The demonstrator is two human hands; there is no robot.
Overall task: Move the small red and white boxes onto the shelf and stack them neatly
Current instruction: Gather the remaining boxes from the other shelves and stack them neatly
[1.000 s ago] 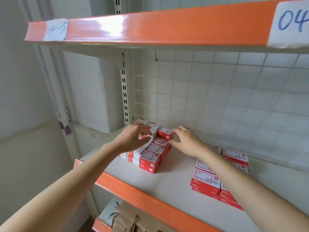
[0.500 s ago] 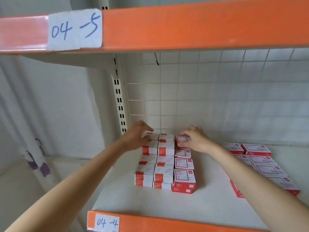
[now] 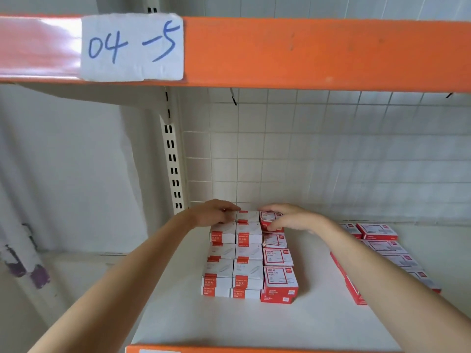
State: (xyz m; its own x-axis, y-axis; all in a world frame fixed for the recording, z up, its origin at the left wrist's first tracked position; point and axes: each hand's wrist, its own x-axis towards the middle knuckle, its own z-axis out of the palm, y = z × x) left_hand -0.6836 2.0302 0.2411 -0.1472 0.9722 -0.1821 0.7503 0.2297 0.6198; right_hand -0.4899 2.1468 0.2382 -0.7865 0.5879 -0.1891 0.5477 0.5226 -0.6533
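red-white boxes (image 3: 251, 253) stacked, rearmost half hidden under both hands, fingertips unclear

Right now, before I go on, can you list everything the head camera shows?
small boxes: about a dozen tops showing in three rows, stacked at least two high in front, red and white, middle of shelf.
flat boxes: count unclear, red and white, right side of shelf, partly behind the forearm.
shelf: one, white with orange front edge.
upper beam: one, orange, overhead.
label: one, white paper, blue "04 -5", on the beam.
wire grid: one, white, at back.
slotted upright: one, cream, back left.
left hand: on rear left boxes.
right hand: grip on rear right box.
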